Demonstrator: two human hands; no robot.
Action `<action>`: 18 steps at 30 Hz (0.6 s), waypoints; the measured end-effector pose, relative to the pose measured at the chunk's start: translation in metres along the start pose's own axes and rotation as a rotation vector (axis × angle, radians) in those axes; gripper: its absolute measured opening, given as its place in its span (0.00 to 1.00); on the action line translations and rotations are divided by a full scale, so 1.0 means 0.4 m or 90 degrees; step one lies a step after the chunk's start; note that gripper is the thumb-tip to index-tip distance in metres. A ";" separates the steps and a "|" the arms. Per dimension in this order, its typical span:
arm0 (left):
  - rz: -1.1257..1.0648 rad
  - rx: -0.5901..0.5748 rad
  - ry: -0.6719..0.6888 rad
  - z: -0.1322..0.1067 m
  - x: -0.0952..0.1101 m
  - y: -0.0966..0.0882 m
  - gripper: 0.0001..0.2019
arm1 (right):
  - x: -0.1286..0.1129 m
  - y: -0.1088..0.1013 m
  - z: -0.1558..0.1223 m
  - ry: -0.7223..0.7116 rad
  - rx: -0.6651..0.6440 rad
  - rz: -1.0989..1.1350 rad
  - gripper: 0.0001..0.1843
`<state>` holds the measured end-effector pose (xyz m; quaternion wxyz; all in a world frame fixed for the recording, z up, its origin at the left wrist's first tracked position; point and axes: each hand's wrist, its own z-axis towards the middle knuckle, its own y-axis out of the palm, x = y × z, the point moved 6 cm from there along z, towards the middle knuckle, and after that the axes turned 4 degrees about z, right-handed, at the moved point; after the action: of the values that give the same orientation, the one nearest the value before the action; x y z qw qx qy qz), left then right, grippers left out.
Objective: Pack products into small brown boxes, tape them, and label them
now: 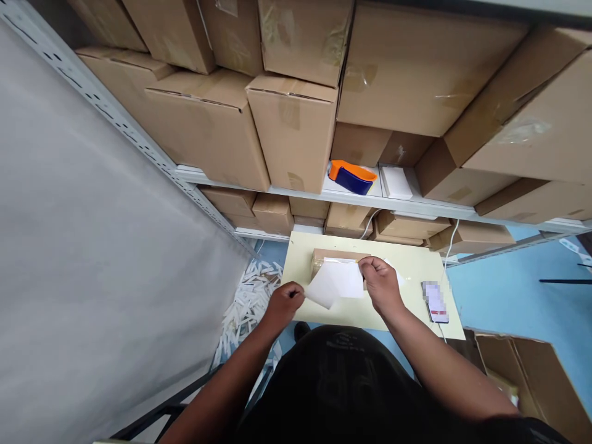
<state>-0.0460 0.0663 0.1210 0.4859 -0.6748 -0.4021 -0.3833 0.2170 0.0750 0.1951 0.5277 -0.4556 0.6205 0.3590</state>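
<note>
Over a pale yellow table (pixel 300 246), my left hand (pixel 284 303) pinches the left corner of a thin white sheet (pixel 324 287), which lies slanted. My right hand (pixel 382 282) pinches the upper right corner of a squarer white sheet (pixel 351 282). The two sheets meet or overlap in the middle; I cannot tell whether they are joined. Right behind them lies a small cardboard box (pixel 318 256) with clear tape on its left end, partly covered by the sheets. Another white piece (pixel 396 274) shows beyond my right hand.
A phone (pixel 435 302) with a cable lies at the table's right. Shelves ahead hold several cardboard boxes (pixel 291 129) and an orange and blue object (pixel 352 177). White paper strips (pixel 250 302) litter the floor at left. An open carton (pixel 531 376) stands lower right.
</note>
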 end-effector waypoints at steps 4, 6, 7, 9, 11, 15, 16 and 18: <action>0.085 -0.021 -0.112 -0.045 -0.184 -0.122 0.11 | 0.030 0.010 0.008 0.059 -0.005 0.050 0.07; 0.131 -0.029 -0.158 -0.073 -0.260 -0.185 0.12 | 0.046 0.013 0.007 0.088 -0.001 0.066 0.07; 0.163 -0.035 -0.177 -0.086 -0.294 -0.215 0.13 | 0.052 0.012 0.006 0.096 0.005 0.070 0.08; 0.252 -0.038 -0.204 -0.106 -0.353 -0.275 0.13 | 0.062 0.006 0.006 0.100 0.021 0.070 0.08; 0.361 -0.050 -0.222 -0.117 -0.402 -0.328 0.13 | 0.071 -0.003 0.007 0.100 0.035 0.063 0.09; 0.606 -0.041 -0.291 -0.106 -0.461 -0.422 0.12 | 0.095 -0.021 0.006 0.111 0.051 0.066 0.09; 0.652 -0.014 -0.296 -0.096 -0.455 -0.438 0.14 | 0.100 -0.023 0.003 0.114 0.053 0.072 0.09; 0.684 0.052 -0.250 -0.068 -0.404 -0.439 0.17 | 0.110 -0.022 -0.006 0.120 0.053 0.084 0.10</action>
<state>-0.2719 0.0486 0.0416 0.5546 -0.8234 -0.1003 0.0659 0.2232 0.0620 0.1527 0.4612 -0.4231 0.7102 0.3223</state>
